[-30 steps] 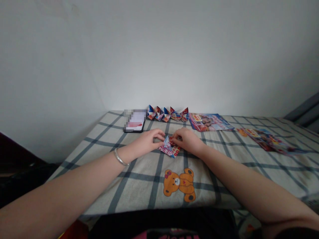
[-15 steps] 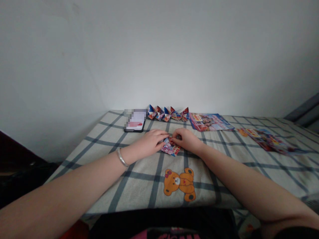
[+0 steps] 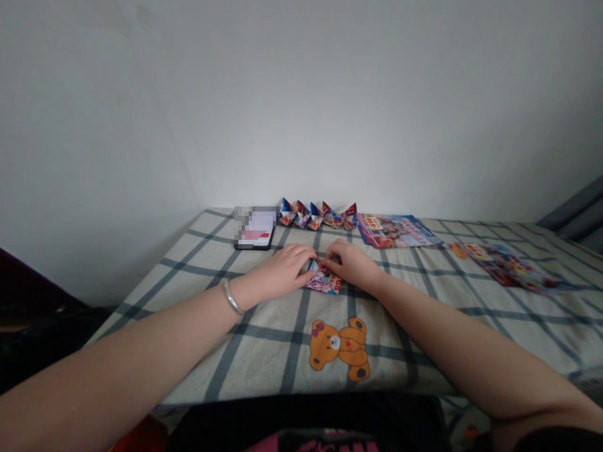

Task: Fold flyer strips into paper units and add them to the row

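Observation:
A small folded piece of colourful printed paper [image 3: 324, 280] lies on the checked cloth between my hands. My left hand [image 3: 291, 269], with a silver bangle at its wrist, grips the paper's left edge between thumb and fingers. From the other side my right hand [image 3: 354, 263] pinches the upper right part of the paper with bent fingers. Both hands rest low over the cloth, and their fingertips partly cover the paper's far edge.
Several folded paper pieces [image 3: 318, 215] stand in a row by the wall. Left of them lies a phone [image 3: 257, 227], its screen lit. Printed sheets [image 3: 400, 231] lie to their right, more sheets [image 3: 511, 265] farther right. The checked cloth [image 3: 264, 358] bears a printed bear.
The folded paper has turned slightly between my hands. My right hand has shifted a little, and my left thumb now sits farther over the paper's left edge.

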Action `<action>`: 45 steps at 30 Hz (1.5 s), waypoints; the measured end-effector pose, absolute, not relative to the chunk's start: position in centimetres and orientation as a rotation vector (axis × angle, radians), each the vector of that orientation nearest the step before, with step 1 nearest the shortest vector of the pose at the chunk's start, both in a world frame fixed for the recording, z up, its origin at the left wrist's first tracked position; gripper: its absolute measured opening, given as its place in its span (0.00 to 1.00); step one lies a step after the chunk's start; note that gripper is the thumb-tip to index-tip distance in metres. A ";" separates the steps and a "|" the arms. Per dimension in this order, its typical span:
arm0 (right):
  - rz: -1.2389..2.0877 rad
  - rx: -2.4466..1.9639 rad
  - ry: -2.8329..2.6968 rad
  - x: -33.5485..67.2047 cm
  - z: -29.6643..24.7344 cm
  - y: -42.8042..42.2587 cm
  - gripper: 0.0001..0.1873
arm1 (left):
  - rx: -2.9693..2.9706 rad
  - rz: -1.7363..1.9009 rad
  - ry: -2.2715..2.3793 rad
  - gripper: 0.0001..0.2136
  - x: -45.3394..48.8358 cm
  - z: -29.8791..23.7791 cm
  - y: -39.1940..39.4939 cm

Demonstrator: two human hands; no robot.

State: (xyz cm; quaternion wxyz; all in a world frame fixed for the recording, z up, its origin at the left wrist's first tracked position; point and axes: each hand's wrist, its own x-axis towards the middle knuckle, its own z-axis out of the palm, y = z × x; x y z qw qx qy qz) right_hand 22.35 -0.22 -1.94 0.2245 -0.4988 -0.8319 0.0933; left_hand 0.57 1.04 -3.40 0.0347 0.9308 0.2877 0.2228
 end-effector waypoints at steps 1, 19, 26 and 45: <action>0.257 -1.375 -2.297 22.3 -2.0 -0.2 0.07 | 2.852 0.688 0.889 0.13 0.6 -3.4 1.0; 0.220 -1.365 -2.292 22.5 -2.4 0.1 0.05 | 2.993 0.711 0.802 0.11 0.5 -2.7 0.5; 0.187 -1.347 -2.285 22.6 -2.4 -0.1 0.02 | 3.040 0.577 0.865 0.13 0.6 -2.2 0.0; -0.137 -1.005 -2.744 23.3 0.4 -2.5 0.13 | 3.074 0.503 0.923 0.13 0.7 -2.4 0.1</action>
